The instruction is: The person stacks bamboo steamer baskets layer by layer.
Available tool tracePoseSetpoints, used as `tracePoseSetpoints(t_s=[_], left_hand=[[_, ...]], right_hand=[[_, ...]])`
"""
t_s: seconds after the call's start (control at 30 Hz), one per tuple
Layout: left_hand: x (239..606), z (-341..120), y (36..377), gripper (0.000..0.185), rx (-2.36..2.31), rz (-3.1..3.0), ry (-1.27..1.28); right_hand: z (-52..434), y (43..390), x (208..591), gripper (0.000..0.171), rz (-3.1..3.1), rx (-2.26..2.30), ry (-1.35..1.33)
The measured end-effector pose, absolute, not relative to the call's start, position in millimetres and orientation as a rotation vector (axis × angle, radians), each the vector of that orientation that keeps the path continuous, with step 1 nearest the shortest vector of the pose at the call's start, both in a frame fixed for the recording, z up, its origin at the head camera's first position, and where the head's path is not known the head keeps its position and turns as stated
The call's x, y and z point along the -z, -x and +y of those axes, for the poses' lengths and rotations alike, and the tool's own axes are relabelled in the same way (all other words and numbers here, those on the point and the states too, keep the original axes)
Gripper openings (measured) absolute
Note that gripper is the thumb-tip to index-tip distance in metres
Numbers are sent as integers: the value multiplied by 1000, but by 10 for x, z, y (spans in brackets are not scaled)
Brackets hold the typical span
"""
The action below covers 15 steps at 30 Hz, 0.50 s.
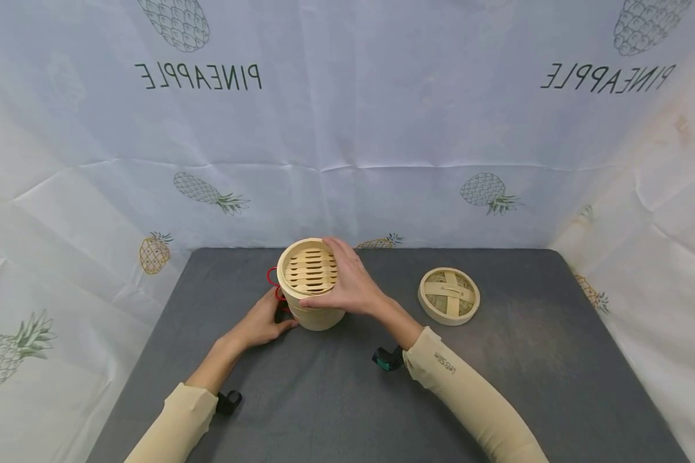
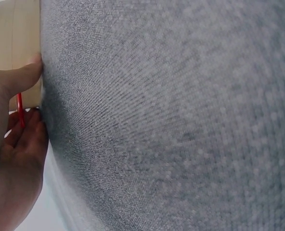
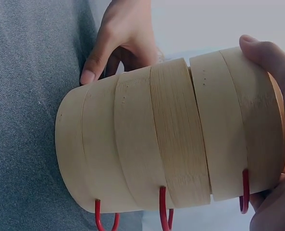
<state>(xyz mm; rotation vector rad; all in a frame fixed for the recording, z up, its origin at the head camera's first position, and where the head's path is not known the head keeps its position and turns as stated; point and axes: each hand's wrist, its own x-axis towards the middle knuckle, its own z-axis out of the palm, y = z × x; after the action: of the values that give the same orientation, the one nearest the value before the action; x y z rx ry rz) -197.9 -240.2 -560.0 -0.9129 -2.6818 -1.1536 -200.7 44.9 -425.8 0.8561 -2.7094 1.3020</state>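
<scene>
A stack of bamboo steamer tiers (image 1: 311, 286) with red wire handles (image 3: 164, 207) stands on the grey table (image 1: 498, 386). My right hand (image 1: 331, 278) grips the top tier (image 3: 233, 125) from above, thumb (image 3: 265, 53) on one side and fingers on the other. In the right wrist view that tier sits slightly askew, with a thin gap to the tier under it. My left hand (image 1: 266, 319) holds the bottom tier (image 3: 80, 144) at table level. Its thumb (image 2: 22, 72) presses the wall and its fingers curl by a red handle (image 2: 19, 108).
A round woven bamboo lid (image 1: 448, 296) lies on the table to the right of the stack. A white pineapple-print cloth (image 1: 347, 128) hangs behind and along both sides of the table.
</scene>
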Motion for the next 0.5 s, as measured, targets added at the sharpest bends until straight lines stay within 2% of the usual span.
tracePoseSetpoints(t_s=[0.1,0.33,0.5], left_hand=[[5616,-2405,1985,89,1157,-2676,913],[5272,-2268,1817,88,1129,-2778,854],[5233,-2258,1802,89,1120,-2785,851]], right_hand=[[430,2016,4273,127,-2708,-1298,-857],[405,2031,4319,126,-2714,-1314,-840],[406,2032,4327,127,-2708,-1322,-835]])
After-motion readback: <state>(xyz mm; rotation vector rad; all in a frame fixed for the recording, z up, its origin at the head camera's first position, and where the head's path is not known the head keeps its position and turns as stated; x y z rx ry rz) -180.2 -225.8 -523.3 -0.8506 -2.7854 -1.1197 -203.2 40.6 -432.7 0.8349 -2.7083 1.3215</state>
